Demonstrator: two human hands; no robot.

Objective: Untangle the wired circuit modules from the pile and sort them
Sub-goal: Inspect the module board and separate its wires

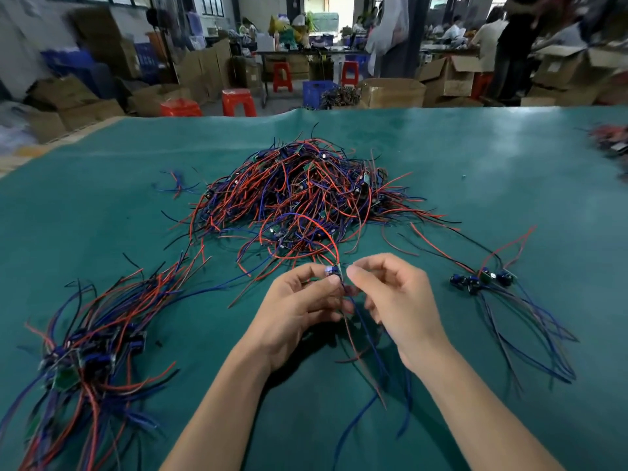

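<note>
Green table (102, 212): both hands pinch one module (333, 270)

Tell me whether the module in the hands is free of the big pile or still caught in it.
Still caught. A red wire arcs from the module between the hands back into the pile; its other wires hang loose below.

Module (333, 270) pinched between both hands: largely covered by the fingertips. Wire bundle (85, 351) left of the left hand (299, 307): motion-blurred, cut by the bottom edge. Cluster (611, 141) far beyond the right hand (397, 300): blurred, cropped at the right edge.
</note>
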